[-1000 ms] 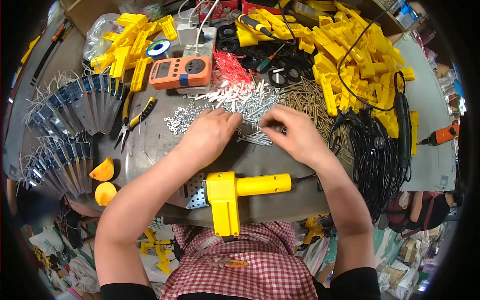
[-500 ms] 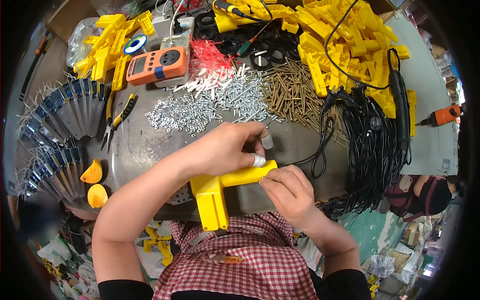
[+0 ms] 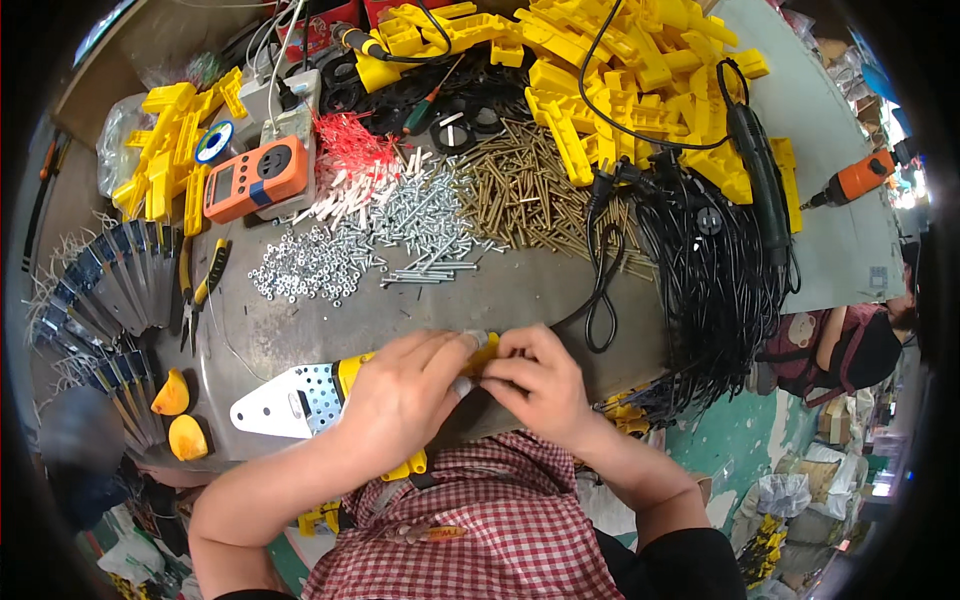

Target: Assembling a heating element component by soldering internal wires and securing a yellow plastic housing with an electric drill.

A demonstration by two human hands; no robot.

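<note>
A yellow plastic tool with a perforated silver metal blade (image 3: pixel 290 403) lies at the near edge of the grey workbench (image 3: pixel 520 295). My left hand (image 3: pixel 400 395) wraps over its yellow body, covering most of it. My right hand (image 3: pixel 535 380) pinches the right end of the yellow handle, fingertips meeting the left thumb; whatever small part sits between the fingers is hidden. The blade points left. Silver screws (image 3: pixel 420 225) and brass screws (image 3: pixel 520 185) lie in heaps beyond the hands.
An orange meter (image 3: pixel 255 178), red-and-white plastic bits (image 3: pixel 345 160), yellow-handled pliers (image 3: pixel 200 290), black cables (image 3: pixel 720 280), a heap of yellow plastic parts (image 3: pixel 620 70), an orange drill (image 3: pixel 860 180) and rows of grey blades (image 3: pixel 110 300) surround the workbench.
Both hands left the screw pile and came back to the near edge. The yellow tool has been turned, so its metal blade now points left with both hands closed on the handle.
</note>
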